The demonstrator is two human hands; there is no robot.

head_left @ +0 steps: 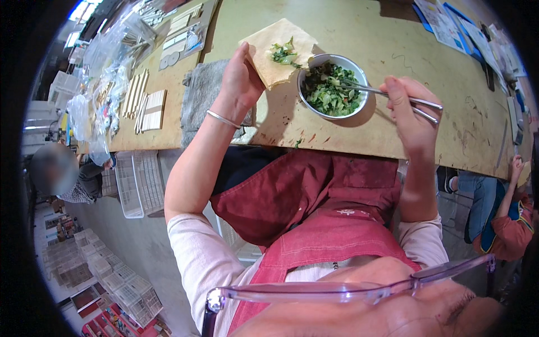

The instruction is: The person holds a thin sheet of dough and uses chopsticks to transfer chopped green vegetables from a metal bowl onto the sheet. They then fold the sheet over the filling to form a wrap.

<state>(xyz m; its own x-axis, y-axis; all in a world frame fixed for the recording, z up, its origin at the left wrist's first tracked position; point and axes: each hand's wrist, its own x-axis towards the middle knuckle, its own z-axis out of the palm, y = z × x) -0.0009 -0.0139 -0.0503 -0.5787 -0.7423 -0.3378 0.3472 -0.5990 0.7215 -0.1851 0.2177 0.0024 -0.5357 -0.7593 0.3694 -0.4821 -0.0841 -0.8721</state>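
Note:
My left hand (242,78) is closed on the edge of a thin, pale yellow square wrapper (264,56), held above the table. A small heap of chopped greens (284,53) lies on it. Just right of the wrapper stands a round metal bowl (366,101), holding more chopped leafy greens (332,92). A pair of metal chopsticks (409,100) is gripped in my right hand (412,109), beyond the bowl's right side. Their tips reach over the rim into the greens.
A grey towel (196,101) lies left of the bowl on the worn table (359,137). Wooden sticks (150,112) and plastic bags (120,36) crowd the left. Papers (441,25) lie far right. White baskets (135,182) stand below the table; people sit at both sides.

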